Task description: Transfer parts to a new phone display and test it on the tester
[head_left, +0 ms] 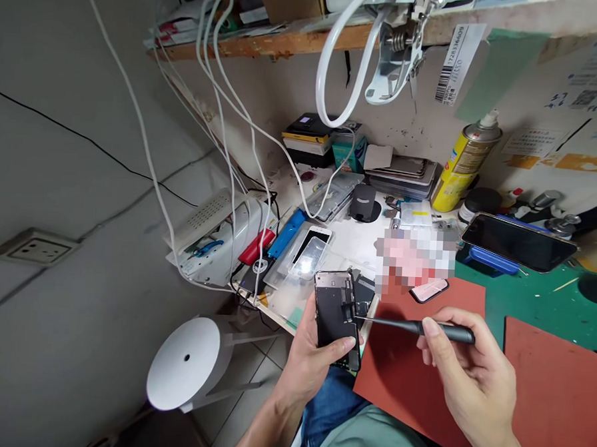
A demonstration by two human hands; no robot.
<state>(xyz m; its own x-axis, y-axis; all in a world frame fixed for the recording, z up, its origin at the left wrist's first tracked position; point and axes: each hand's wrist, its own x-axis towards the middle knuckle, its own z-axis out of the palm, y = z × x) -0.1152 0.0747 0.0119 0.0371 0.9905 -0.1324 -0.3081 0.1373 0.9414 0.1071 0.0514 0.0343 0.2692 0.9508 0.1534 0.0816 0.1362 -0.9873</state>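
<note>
A dark phone part [332, 317], its inner side facing up, is tilted in my left hand [316, 355]. The thumb lies over its lower edge and the fingers wrap behind it. My right hand [466, 366] pinches a black screwdriver [450, 332] by its handle. The thin shaft points left, and its tip is at the phone part's right edge; whether it touches cannot be made out. Below the part and the tool lies a red-brown mat [411, 369]. Behind the phone part, a small dark piece [363, 292] rests near the mat's left edge.
On the bench stand a yellow spray can [459, 165], a black-screened phone [520, 242] on a blue support, and a white phone [315, 244] beside blue and red tools. White cables [219, 99] hang at the left. A white stool [184, 363] stands below.
</note>
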